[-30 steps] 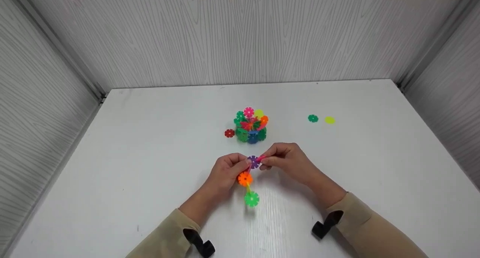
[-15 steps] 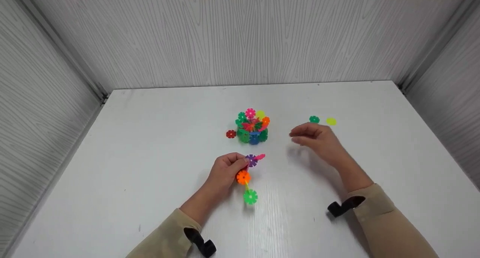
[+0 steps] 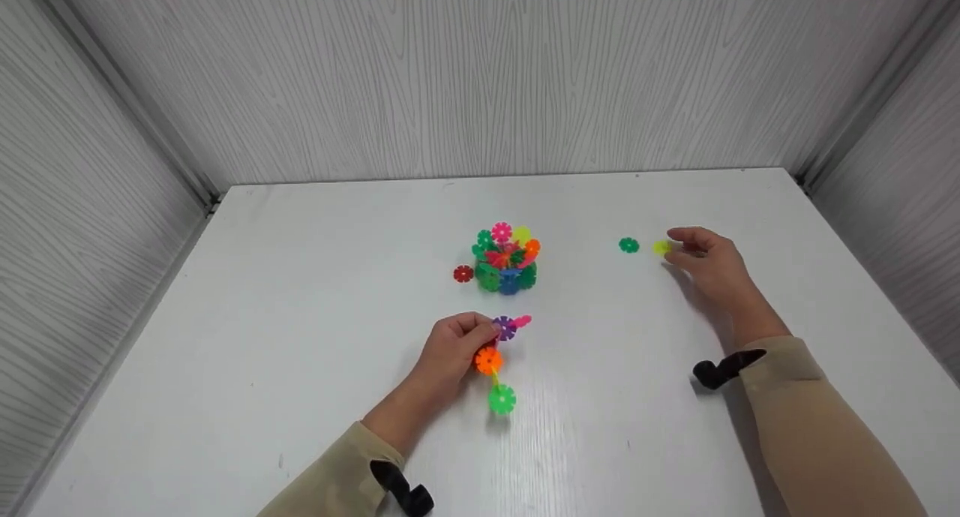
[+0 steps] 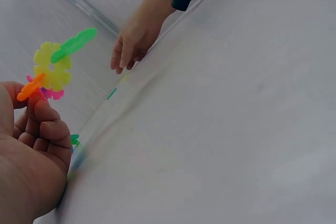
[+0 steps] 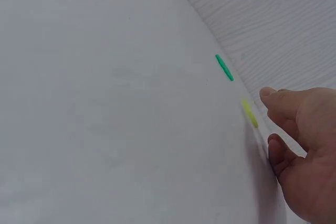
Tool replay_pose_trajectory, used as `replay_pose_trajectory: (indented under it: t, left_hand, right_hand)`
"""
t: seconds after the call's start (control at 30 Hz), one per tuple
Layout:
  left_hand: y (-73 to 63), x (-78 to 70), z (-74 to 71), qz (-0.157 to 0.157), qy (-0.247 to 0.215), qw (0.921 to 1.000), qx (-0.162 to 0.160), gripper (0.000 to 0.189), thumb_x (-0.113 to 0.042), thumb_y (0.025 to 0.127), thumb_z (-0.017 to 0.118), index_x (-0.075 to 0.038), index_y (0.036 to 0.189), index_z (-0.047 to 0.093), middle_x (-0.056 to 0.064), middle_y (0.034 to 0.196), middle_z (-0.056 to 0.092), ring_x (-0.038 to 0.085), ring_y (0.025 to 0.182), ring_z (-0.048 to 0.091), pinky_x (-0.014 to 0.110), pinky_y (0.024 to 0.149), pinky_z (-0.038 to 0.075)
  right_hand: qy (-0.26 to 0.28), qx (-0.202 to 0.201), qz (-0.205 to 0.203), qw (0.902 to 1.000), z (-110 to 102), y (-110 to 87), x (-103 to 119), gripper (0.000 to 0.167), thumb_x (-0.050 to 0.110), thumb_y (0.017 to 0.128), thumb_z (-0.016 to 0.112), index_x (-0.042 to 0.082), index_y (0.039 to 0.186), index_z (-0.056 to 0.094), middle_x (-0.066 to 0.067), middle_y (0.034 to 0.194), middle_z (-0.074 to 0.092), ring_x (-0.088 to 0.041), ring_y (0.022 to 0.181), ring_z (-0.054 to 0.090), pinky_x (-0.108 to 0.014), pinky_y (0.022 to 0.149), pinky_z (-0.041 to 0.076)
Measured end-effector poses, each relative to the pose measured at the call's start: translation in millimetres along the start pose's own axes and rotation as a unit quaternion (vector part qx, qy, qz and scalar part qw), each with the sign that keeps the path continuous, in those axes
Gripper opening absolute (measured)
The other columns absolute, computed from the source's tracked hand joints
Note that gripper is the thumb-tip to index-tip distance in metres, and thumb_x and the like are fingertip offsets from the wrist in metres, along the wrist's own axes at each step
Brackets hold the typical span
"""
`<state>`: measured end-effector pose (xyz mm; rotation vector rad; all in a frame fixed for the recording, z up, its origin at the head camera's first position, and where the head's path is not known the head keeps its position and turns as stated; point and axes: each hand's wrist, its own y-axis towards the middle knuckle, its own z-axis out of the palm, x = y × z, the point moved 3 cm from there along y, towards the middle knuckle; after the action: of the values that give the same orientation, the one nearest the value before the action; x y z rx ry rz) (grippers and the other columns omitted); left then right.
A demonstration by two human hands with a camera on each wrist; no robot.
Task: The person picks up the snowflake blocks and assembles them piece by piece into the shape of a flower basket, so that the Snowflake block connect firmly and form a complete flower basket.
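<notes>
My left hand (image 3: 451,352) pinches a chain of interlocking plastic snowflake discs in front of me. In the head view the chain runs from a pink disc (image 3: 523,321) and a purple disc (image 3: 505,329) through an orange disc (image 3: 488,361) to a light green disc (image 3: 502,400) at its near end. A yellow disc (image 4: 46,66) of the chain shows face-on in the left wrist view. Over on the right, my right hand (image 3: 709,266) reaches over the table with thumb and fingers apart, close beside a loose yellow disc (image 3: 660,247) that lies flat.
A flower-like cluster of joined discs (image 3: 508,277) stands at the table's middle. Beside it on the left lies a dark red disc (image 3: 463,274). A loose green disc (image 3: 628,244) lies left of the yellow one. Wood-grain panels (image 3: 480,82) enclose the white table (image 3: 300,292).
My right hand has let go of the pink disc on the chain and moved right and away from me to the loose yellow disc. The left hand keeps its pinch in nearly the same place.
</notes>
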<state>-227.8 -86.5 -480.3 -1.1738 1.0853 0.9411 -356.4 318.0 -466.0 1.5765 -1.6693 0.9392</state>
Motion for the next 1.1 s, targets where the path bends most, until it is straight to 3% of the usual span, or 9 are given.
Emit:
replay_pose_trajectory:
  t: [0.27,0.5,0.7,0.9,1.1]
  left_hand:
    - [-1.5,-0.5,0.4,0.006,-0.001,1.0000,0.004,0.020,-0.024,0.105,0.068,-0.005,0.104,0.075,0.016,0.104,0.071,0.020,0.086,0.061,0.021,0.077,0.055]
    - [-1.8,-1.8,1.1,0.003,-0.003,1.0000,0.007,0.020,-0.023,0.106,0.067,-0.005,0.104,0.075,0.016,0.104,0.071,0.020,0.086,0.061,0.021,0.077,0.055]
    - [-0.9,-2.7,1.3,-0.004,-0.016,0.9999,0.004,0.019,-0.021,0.106,0.066,-0.005,0.106,0.075,0.017,0.106,0.072,0.020,0.086,0.062,0.021,0.079,0.056]
    - [-1.3,-2.5,1.2,0.003,-0.014,0.9998,0.011,0.017,-0.019,0.107,0.064,-0.005,0.107,0.074,0.016,0.106,0.073,0.021,0.089,0.063,0.023,0.083,0.057]
    - [-0.4,-0.6,1.4,0.003,-0.011,0.9999,0.009,0.018,-0.022,0.107,0.066,-0.005,0.106,0.074,0.016,0.106,0.072,0.022,0.090,0.062,0.023,0.082,0.057]
  right_hand:
    - [-0.028,0.020,-0.022,0.9992,5,7.9,-3,0.045,0.008,0.106,0.064,0.004,0.150,0.056,-0.018,0.152,0.054,-0.035,0.142,0.046,-0.050,0.121,0.037]
    - [-0.072,0.049,-0.020,0.9960,10,-1.7,0,0.041,0.013,0.104,0.068,0.008,0.144,0.062,-0.017,0.133,0.057,-0.033,0.118,0.048,-0.039,0.101,0.045]
    - [-0.086,0.068,-0.036,0.9934,19,-20.2,9,0.032,0.019,0.099,0.076,0.009,0.128,0.068,-0.012,0.115,0.059,-0.028,0.106,0.050,-0.031,0.087,0.047]
    - [-0.048,0.087,-0.064,0.9931,44,-42.6,32,0.019,0.018,0.098,0.078,0.009,0.113,0.071,-0.009,0.106,0.067,-0.026,0.096,0.056,-0.027,0.076,0.051]
    - [0.016,0.173,-0.107,0.9790,91,-67.7,72,0.024,0.018,0.098,0.079,0.008,0.119,0.077,-0.009,0.097,0.075,-0.025,0.083,0.073,-0.029,0.076,0.062]
